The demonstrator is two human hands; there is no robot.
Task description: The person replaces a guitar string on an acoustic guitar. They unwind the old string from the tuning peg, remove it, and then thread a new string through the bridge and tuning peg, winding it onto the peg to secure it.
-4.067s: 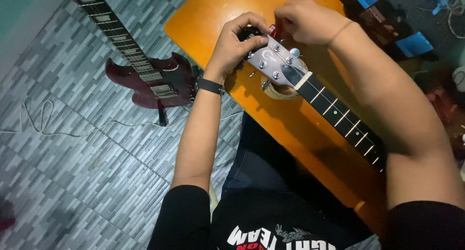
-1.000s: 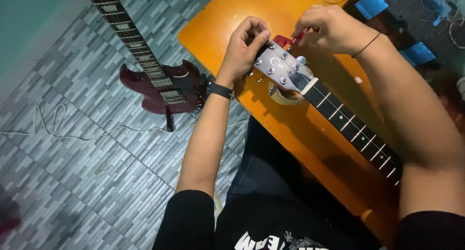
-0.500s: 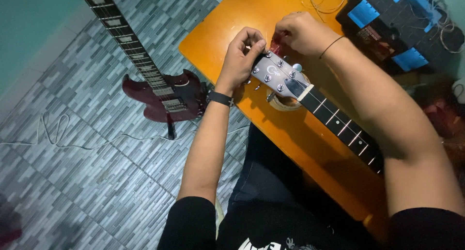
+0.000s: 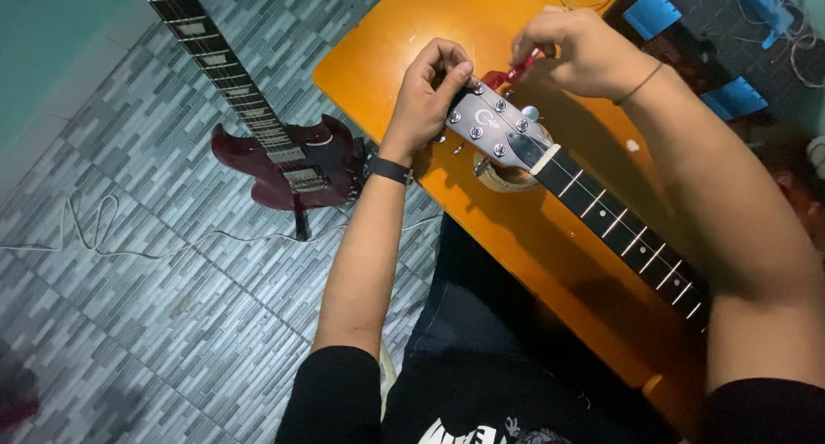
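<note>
The headstock [image 4: 497, 128] of the guitar lay near the far left corner of the orange tabletop [image 4: 404, 31], propped on a roll of tape [image 4: 505, 176], and its neck [image 4: 623, 229] ran from there down and to the right, toward the near right edge and under my right forearm. So the long axis pointed away from me on a slant, with the tip of the headstock at the far end. My left hand [image 4: 427, 96] sat at that tip, on its left side, fingers curled and pinched close by the top tuning post; whether they gripped a string or a peg I could not tell. My right hand [image 4: 577, 53] was just beyond the tip, on the far side, closed around a small red tool [image 4: 507, 73] whose end pointed back at the headstock. Both hands were almost touching it, the left slightly nearer. On the tiled floor [image 4: 172, 324] to the left lay a dark red guitar [image 4: 292, 165], well apart.
</note>
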